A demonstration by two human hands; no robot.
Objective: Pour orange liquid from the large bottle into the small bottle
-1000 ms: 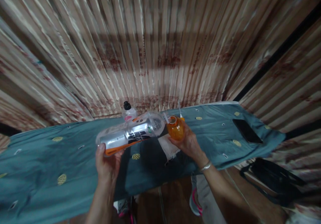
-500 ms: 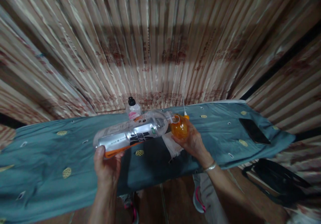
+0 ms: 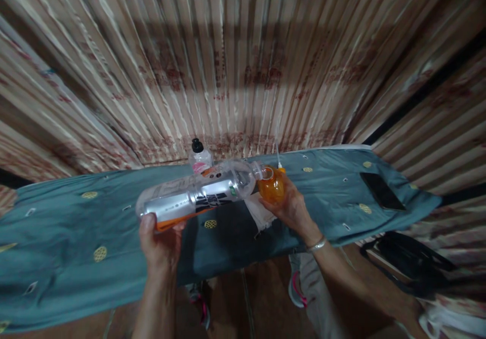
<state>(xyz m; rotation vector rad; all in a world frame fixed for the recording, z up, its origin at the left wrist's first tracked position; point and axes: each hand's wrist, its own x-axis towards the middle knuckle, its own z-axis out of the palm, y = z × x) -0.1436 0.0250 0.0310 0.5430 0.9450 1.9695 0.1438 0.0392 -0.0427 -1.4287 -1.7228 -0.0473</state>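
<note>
Left hand (image 3: pixel 161 238): curled firmly round base of big bottle (image 3: pixel 195 197), thumb above, fingers beneath.
Big bottle: held sideways over cloth (image 3: pixel 125 248), neck pointing right, mouth right at rim of orange bottle (image 3: pixel 272 187); contact hard to tell.
Right hand (image 3: pixel 290 205): wrapped round orange bottle, opening upward.
Back edge: along curtain (image 3: pixel 243 111); black-capped bottle (image 3: pixel 200 159) upright close by, just behind big bottle.
Right side: broad stretch of cloth between right hand and phone (image 3: pixel 381 191), near right edge.
Left side: wide run of cloth beyond left hand.
</note>
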